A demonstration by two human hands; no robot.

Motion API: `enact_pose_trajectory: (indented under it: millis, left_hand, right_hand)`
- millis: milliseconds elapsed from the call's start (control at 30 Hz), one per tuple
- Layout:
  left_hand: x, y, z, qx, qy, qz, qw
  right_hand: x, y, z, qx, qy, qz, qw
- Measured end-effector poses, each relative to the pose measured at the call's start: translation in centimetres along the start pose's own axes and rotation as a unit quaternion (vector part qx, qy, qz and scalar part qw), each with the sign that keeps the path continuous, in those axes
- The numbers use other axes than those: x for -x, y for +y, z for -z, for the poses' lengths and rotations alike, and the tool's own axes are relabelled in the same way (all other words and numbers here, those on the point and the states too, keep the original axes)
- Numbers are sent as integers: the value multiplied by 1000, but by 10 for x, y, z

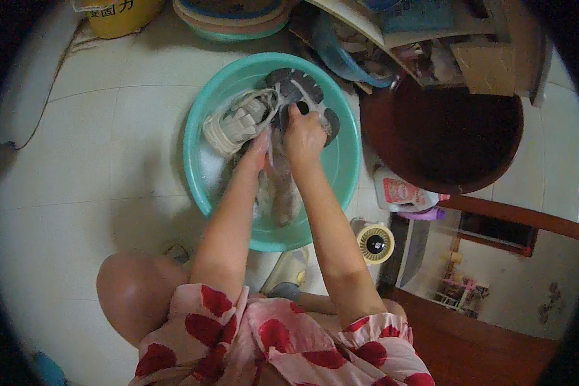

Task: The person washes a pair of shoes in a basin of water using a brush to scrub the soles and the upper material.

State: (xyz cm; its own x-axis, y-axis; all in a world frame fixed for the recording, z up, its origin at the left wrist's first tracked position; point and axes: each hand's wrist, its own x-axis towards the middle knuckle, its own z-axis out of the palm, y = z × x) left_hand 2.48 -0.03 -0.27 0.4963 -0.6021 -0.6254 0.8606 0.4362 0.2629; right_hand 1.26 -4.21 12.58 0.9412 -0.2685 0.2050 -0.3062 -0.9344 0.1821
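Note:
A round green plastic basin (191, 159) stands on the floor before me, with wet shoes in it. At its left side a pale lace-up sneaker (239, 123) lies tilted. Grey footwear (294, 82) with white streaks fills the upper middle, and a brownish-grey wet piece (283, 193) reaches down below it. My right hand (306, 132) grips a dark object (302, 108), possibly a brush handle, over the grey footwear. Beside the pale sneaker, my left hand (260, 149) is down among the shoes. Its fingers are mostly hidden, so its hold is unclear.
A large dark-red tub (444, 140) stands right of the basin. Below it are a detergent bottle (403, 190) and a round cream fan-like device (375, 244). Stacked basins (236, 29), a yellow bucket (120, 19) and a cluttered shelf (482, 67) line the far side.

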Motion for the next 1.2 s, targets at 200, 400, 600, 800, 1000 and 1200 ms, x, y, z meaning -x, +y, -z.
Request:
enact_pose_trajectory:
  millis: [200,400,600,800,1000,1200]
  left_hand:
    - [44,22,-18,47,29,32,998]
    - [22,2,-23,15,2,-58,998]
    - [4,0,4,68,-13,66,995]
    - [13,0,-2,15,-85,-26,996]
    - [-17,-8,18,20,-31,9,999]
    - [-17,-24,-14,72,-46,36,996]
  right_hand:
    - [59,-9,13,-16,4,41,999]
    - [6,11,0,5,4,9,1000]
    - [37,-10,18,-1,-55,34,998]
    - [43,-5,14,-32,1,20,999]
    - [82,0,13,-58,-9,51,997]
    - [30,24,3,1,39,17,999]
